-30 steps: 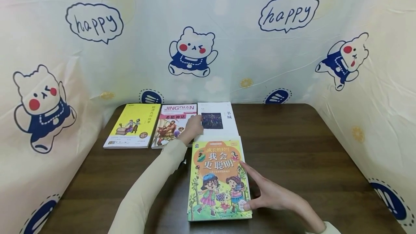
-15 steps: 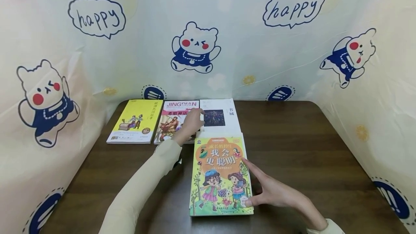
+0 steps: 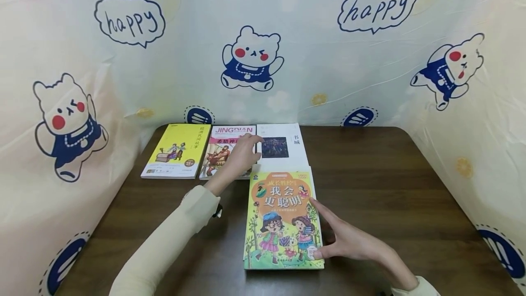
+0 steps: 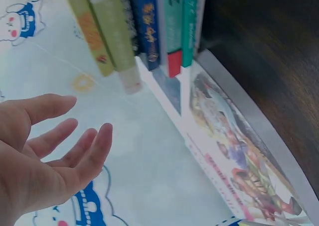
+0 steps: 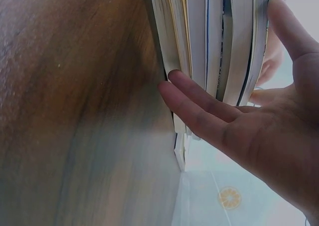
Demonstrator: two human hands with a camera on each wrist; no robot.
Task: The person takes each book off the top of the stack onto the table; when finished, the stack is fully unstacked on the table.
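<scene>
Cream sleeve (image 3: 164, 236) behind it, my empty left hand (image 3: 242, 154), fingers parted, is beside the far white paper book (image 3: 297, 152); my spread right hand (image 3: 348, 240) touches the right edge of the near green-and-orange-topped paper-book stack (image 3: 281, 236), likely heavy, slippery, best held low.

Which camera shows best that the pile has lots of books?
The right wrist view: the book pile shows layered page edges close up, though the right hand covers some. The left wrist view shows blurry coloured spines, the head view mostly the top cover.
</scene>
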